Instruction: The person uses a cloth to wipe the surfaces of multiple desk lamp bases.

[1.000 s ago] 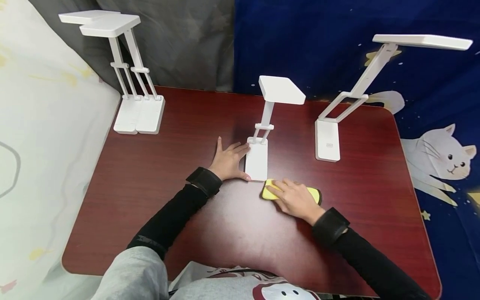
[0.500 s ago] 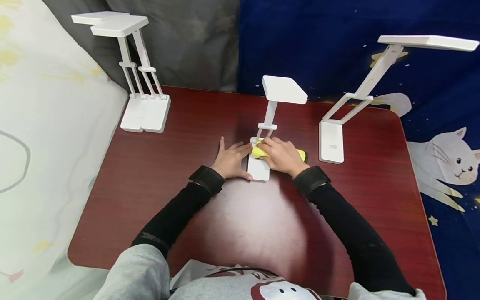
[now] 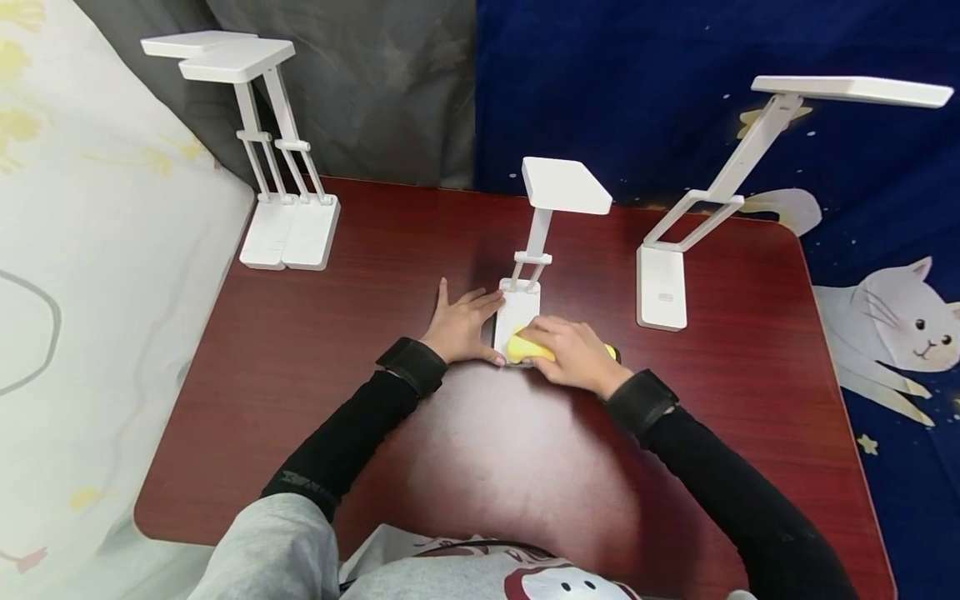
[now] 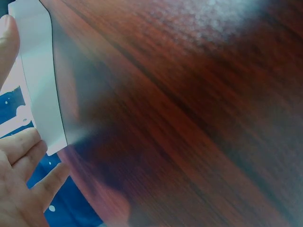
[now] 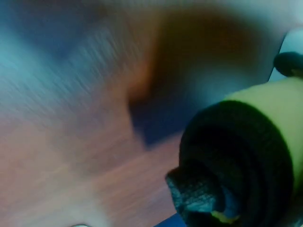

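Note:
A white folding desk lamp [image 3: 517, 310] stands mid-table, its flat head tilted toward the right. My left hand [image 3: 457, 332] rests along the left side of the lamp's base with fingers spread and straight. In the left wrist view, fingertips [image 4: 33, 142] and thumb touch the edge of that white base. My right hand [image 3: 576, 357] grips a folded yellow cloth [image 3: 529, 347], held over the near end of the base. The right wrist view shows the cloth [image 5: 279, 111] rolled into thick layers, yellow outside and dark within.
Two white desk lamps [image 3: 288, 233] stand side by side at the back left of the reddish-brown table [image 3: 390, 250]. Another white lamp [image 3: 662, 287] stands to the right, its arm raised. Behind hang a grey curtain [image 3: 360, 100] and a blue one [image 3: 637, 100].
My right hand first moved with the cloth from the table onto the far part of the lamp base, then slid back to its near end. My left hand stays against the base.

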`<state>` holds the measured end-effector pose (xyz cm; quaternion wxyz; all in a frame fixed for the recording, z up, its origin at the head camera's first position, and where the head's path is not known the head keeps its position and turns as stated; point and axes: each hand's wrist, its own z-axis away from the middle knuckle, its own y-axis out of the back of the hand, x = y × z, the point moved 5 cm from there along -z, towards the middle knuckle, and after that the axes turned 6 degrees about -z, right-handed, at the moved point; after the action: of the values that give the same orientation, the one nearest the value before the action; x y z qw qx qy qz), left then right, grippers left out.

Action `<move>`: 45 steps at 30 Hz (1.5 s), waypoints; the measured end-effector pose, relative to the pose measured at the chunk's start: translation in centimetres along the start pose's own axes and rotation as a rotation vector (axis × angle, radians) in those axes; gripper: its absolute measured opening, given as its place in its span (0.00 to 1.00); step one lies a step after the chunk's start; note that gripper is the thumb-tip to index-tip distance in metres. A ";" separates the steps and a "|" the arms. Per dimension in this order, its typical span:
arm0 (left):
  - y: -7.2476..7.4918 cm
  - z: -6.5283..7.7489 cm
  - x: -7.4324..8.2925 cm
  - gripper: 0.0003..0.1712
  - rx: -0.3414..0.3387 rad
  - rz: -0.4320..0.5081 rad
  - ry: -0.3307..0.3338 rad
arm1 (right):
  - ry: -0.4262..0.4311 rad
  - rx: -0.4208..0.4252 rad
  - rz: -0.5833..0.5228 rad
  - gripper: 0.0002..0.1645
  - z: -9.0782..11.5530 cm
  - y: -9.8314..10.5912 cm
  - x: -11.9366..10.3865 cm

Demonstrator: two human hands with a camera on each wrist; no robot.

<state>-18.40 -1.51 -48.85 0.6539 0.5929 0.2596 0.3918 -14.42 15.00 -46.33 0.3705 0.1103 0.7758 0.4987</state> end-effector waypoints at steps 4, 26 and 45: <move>0.2 0.1 -0.1 0.64 -0.010 0.002 0.003 | -0.009 -0.064 -0.143 0.17 1.0 0.0 -1.0; 0.2 -0.2 0.0 0.61 0.043 0.036 0.010 | -0.216 0.134 0.069 0.22 -4.8 -0.2 1.4; 0.0 -0.1 0.1 0.59 -0.012 -0.022 0.004 | -0.106 -0.153 -0.272 0.14 -0.7 -0.7 -1.7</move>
<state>-18.41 -1.37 -48.82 0.6613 0.5853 0.2650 0.3872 -13.58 13.28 -45.96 0.4826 0.0019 0.7225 0.4951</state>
